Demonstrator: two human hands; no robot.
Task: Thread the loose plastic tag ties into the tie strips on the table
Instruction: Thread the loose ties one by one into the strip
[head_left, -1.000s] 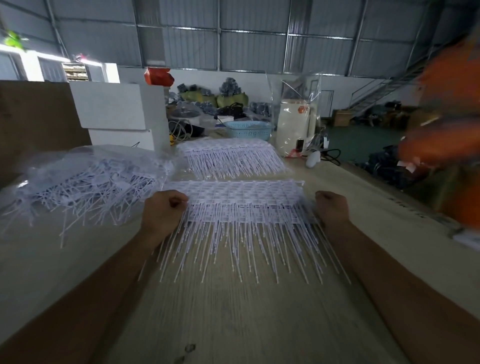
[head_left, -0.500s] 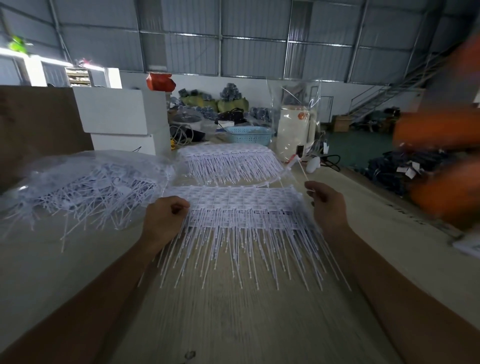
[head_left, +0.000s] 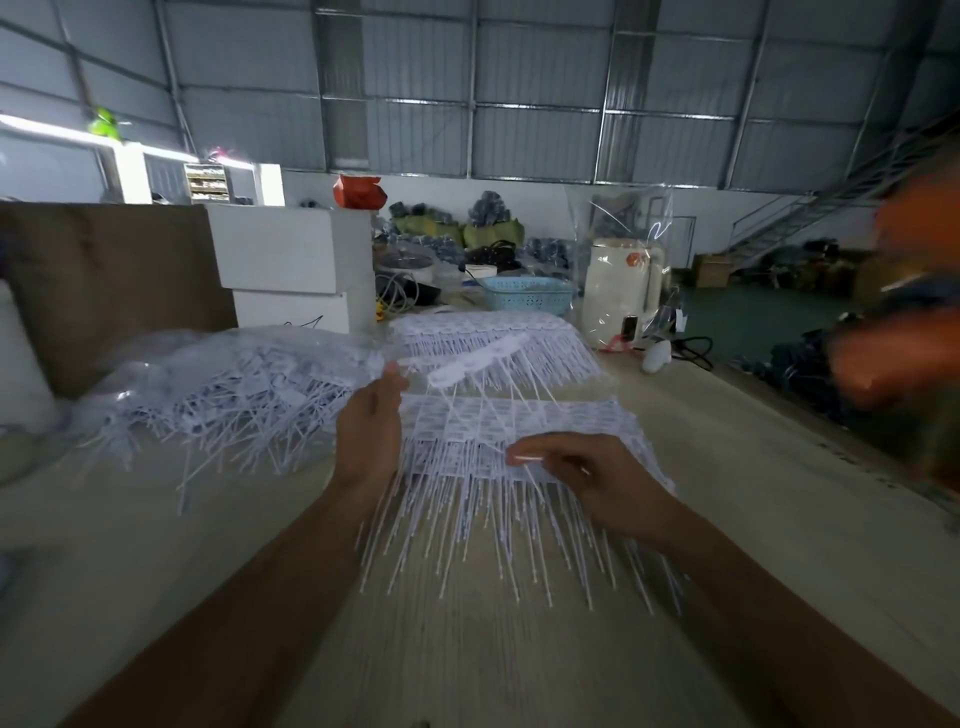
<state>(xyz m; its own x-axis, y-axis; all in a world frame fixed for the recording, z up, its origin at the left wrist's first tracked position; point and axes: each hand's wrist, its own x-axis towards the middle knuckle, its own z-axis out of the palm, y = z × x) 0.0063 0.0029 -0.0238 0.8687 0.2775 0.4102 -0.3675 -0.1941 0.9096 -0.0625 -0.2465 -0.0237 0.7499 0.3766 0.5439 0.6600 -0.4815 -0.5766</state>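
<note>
A stack of white tie strips (head_left: 571, 421) lies on the table in front of me, thin tails pointing toward me. My left hand (head_left: 371, 431) is at the stack's left end and pinches one end of a single tie strip (head_left: 478, 358), which is lifted at a slant above the stack with its tails hanging down. My right hand (head_left: 592, 478) rests over the stack's near right part and pinches a thin loose tie (head_left: 525, 459) between thumb and fingers. A clear bag of loose ties (head_left: 234, 384) lies to the left.
A second stack of strips (head_left: 550, 338) lies behind the first. Behind it are white boxes (head_left: 280, 260), a blue basket (head_left: 530, 293) and a bagged white appliance (head_left: 621, 291). A brown board (head_left: 104, 270) stands left. A blurred person in orange (head_left: 909, 322) moves at the right.
My left hand has risen from the stack's left edge, lifting one strip. My right hand has come left from the stack's right end onto the stack, holding a single tie.
</note>
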